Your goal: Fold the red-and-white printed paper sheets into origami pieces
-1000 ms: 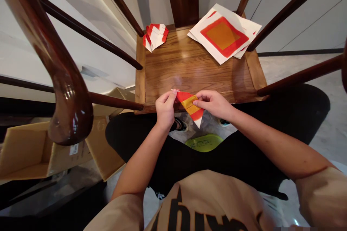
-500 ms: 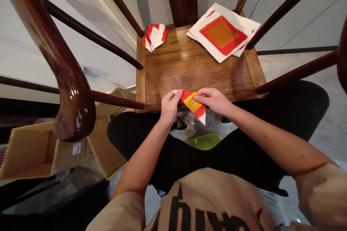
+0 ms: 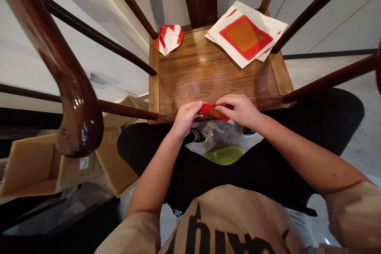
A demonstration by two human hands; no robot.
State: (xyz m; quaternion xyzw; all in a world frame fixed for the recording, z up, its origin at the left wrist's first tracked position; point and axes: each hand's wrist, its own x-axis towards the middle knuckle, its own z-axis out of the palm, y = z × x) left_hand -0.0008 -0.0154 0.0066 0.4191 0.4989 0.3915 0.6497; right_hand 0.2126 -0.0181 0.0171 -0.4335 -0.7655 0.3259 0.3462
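Note:
A folded piece of red, orange and white paper [image 3: 218, 112] is held between both hands over the front edge of the wooden chair seat [image 3: 202, 75]. My left hand [image 3: 187, 117] pinches its left end with the thumb on top. On the right side, my right hand [image 3: 239, 110] grips it with thumb and fingers, covering part of it. Towards the back left of the seat lies a folded red and white paper piece [image 3: 170, 39]. Flat sheets of painted paper [image 3: 245, 37], white with a red-bordered orange square, are stacked at the back right.
Dark spindles and a thick curved armrest [image 3: 80, 115] frame the seat. An open cardboard box [image 3: 74, 172] stands on the floor at the left. Below, between my legs, sits a green object [image 3: 225, 155] like a basin or lid.
The paper in my hands has tilted, so its yellow face and lower white tip now show less and look darker. Both hands have shifted slightly.

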